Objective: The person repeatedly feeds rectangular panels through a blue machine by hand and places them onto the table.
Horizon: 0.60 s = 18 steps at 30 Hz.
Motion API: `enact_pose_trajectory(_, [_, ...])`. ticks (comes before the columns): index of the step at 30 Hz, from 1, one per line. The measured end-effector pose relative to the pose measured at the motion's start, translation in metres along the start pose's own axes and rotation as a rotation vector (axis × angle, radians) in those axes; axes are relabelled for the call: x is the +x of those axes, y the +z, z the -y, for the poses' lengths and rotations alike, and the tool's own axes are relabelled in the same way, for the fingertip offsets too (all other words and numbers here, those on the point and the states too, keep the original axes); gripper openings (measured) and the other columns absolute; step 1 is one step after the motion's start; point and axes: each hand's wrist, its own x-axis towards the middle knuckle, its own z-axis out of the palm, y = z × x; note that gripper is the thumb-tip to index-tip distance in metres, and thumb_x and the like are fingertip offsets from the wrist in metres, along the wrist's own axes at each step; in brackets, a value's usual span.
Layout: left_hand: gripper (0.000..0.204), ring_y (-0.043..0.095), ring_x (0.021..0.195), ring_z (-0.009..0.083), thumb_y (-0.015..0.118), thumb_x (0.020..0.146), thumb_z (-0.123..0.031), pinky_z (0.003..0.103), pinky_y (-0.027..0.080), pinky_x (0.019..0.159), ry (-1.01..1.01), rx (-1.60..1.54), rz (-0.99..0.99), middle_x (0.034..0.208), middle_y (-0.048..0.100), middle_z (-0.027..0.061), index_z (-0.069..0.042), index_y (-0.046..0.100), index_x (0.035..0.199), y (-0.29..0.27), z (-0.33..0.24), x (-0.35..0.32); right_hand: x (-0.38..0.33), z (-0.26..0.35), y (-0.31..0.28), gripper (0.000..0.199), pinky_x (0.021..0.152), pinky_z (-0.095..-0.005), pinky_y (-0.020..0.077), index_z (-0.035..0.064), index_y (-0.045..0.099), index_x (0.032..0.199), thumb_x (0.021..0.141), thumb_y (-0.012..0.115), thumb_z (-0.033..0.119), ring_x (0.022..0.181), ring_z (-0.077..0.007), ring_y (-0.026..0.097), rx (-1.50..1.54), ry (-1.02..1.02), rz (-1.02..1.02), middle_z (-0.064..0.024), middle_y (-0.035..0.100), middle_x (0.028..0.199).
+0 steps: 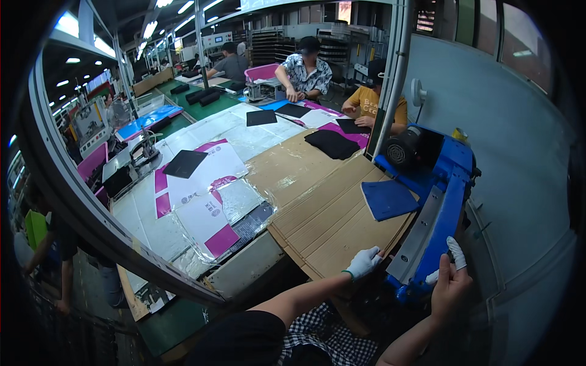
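Note:
My left hand point(364, 263), in a white glove with a green cuff, rests at the near right edge of a brown cardboard sheet point(323, 213), beside a blue machine point(450, 204). Its fingers are drawn together; what they may pinch at that edge is too small to make out. Raised in front of the machine's near end is my right hand point(450, 287), bare except for white wrappings on some fingers. The thumb and fingers stand apart, and nothing shows between them. A dark blue fabric piece point(389, 200) lies on the cardboard against the machine's metal plate point(418, 235).
A black fabric stack point(331, 144) lies farther up the table. Black sheets point(185, 163) and white-and-magenta cardboard point(213, 213) cover the left part. Two co-workers point(308, 70) sit across the table. A metal post point(394, 79) rises by the machine's motor point(403, 148).

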Motion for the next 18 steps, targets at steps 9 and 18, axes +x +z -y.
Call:
enact_pose_trajectory(9, [0.036,0.053,0.071,0.0315,0.038,0.092,-0.034,0.037,0.043,0.068,-0.002,-0.055,0.011,0.080,0.057,0.0137,-0.001,0.050,0.089,-0.0028,-0.0065,-0.0024,0.0016,0.0048,-0.0021,0.029,0.039,-0.0182,0.0331,-0.0059,0.058,0.099,0.087,0.056,0.021,0.035,-0.0071,0.039,-0.042,-0.009,0.010,-0.0039,0.049,0.047])
enact_pose_trajectory(18, [0.035,0.054,0.073,0.0311,0.038,0.091,-0.034,0.037,0.043,0.068,0.005,-0.022,0.023,0.081,0.058,0.0135,-0.001,0.051,0.092,-0.0032,-0.0021,0.0008,0.0041,0.0107,-0.0020,0.028,0.038,-0.0197,0.0322,-0.0064,0.059,0.095,0.088,0.055,0.021,0.035,-0.0077,0.040,-0.038,-0.002,0.001,-0.0032,0.050,0.047])
